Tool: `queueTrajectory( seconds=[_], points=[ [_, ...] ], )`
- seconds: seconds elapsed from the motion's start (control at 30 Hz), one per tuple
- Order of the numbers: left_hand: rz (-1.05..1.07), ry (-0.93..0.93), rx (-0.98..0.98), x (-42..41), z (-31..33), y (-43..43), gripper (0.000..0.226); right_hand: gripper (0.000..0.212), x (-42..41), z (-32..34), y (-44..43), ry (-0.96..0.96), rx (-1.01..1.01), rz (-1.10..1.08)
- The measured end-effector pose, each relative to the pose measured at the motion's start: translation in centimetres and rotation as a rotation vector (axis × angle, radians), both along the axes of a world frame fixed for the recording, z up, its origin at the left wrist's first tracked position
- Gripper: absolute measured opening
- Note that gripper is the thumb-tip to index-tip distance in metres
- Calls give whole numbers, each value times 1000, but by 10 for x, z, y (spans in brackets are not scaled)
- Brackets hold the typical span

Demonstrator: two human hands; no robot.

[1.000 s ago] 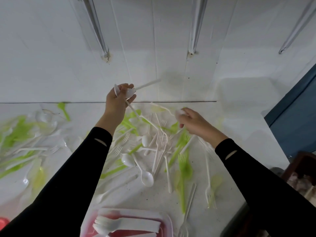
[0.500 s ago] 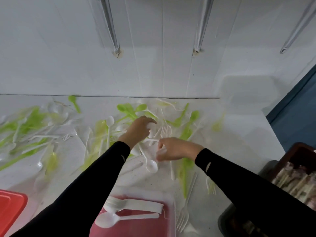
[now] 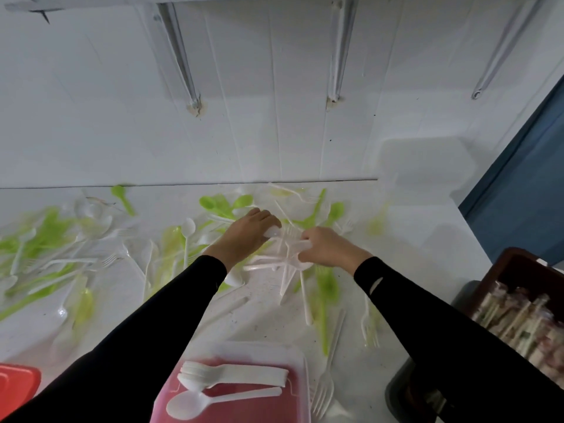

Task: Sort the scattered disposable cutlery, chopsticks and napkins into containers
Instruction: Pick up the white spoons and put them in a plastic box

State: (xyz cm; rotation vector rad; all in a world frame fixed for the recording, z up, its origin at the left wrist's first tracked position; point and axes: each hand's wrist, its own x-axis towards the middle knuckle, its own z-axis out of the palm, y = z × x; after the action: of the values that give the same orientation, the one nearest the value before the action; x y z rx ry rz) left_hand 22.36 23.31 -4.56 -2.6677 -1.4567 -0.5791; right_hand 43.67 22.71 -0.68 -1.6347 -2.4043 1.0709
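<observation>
The white wall (image 3: 274,117) fills the upper half of the frame, and the white table (image 3: 421,239) runs across the lower half. Your 2 black sleeves (image 3: 137,331) come up from the bottom corners and meet near the centre. At the right edge sits a dark crate (image 3: 515,267) packed with wrapped sticks, too blurred to name. At bottom centre is a red tub (image 3: 244,407) with a clear rim; in it lie a stack of white spoons (image 3: 232,374) and 1 single spoon (image 3: 195,404) just below the stack. A red lid (image 3: 15,389) shows in the lower left corner.

Green cutlery (image 3: 45,233) is strewn over the left and centre of the table, mixed with white cutlery (image 3: 283,267), and 1 white fork (image 3: 326,380) lies just right of the tub.

Your left hand (image 3: 247,236), at centre, has its fingers curled down over a white spoon bowl (image 3: 272,232). Your right hand (image 3: 326,248), just beside it to the right, pinches a white piece (image 3: 300,246) between thumb and fingers; you cannot tell from the blur whether it is a fork or a spoon. Both hands sit over the densest tangle of white cutlery, well above the tub in the frame.
</observation>
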Motion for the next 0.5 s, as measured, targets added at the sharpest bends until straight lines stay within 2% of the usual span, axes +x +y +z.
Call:
queueTrajectory(
  seconds=[0.07,0.13,0.27,0.37,0.5],
  points=[
    [89,-199,43,7,13,0,27,22,11,7,6,121,84,-109],
    [221,-479,47,19,31,-7,21,20,16,16,6,308,159,-187],
    [373,-969,-97,50,57,-35,18,18,8,27,-6,609,246,-174],
    [385,-1076,-292,63,56,-51,18,25,-3,25,-16,648,358,-145],
    [295,-1277,-631,68,53,-57,51,19,-8,21,-20,673,457,-147]
  ],
)
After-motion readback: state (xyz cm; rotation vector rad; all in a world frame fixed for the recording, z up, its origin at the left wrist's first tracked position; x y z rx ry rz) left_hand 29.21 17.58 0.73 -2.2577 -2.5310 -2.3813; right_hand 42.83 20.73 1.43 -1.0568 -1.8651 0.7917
